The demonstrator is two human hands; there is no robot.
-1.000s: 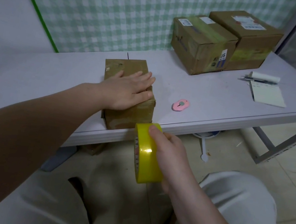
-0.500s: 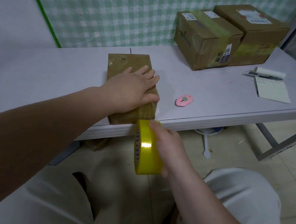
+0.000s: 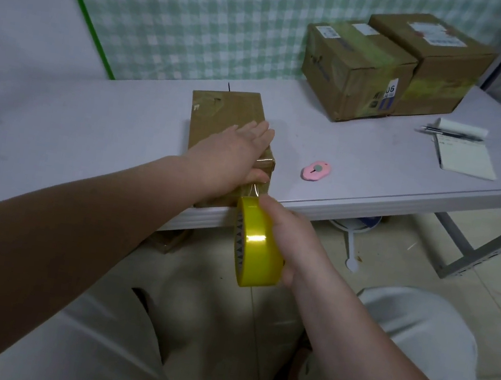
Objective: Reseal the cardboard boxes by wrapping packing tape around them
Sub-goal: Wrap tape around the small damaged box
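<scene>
Yellow roll (image 3: 259, 243) is in the right hand (image 3: 292, 238), fingers curled round it, just off the table (image 3: 88, 133) edge and below the box's near end. A short clear strip (image 3: 254, 190) runs from the roll up to the box (image 3: 225, 121). The box lies w/ its near end right at the table lip. The left hand (image 3: 231, 154) lies flat on the box top, fingers straight and close together, thumb down at the near edge where the strip meets the cardboard.

Likely trouble, IMO:
- Box is small and prob. light. A hard pull on the roll could drag it off the lip, esp. if the left hand eases up.
- If the thumb lifts too soon, the strip end may peel back, since not much tape looks stuck down.
- Roll held at an angle to the box could make the strip twist, crease or fold onto itself.
- To get tape underneath, the box must tip or lift. W/ one flat palm on it, it could slide sideways toward the pink cutter (image 3: 316, 169).
- Strip is hard to see, so wandering off-line is easy.
</scene>
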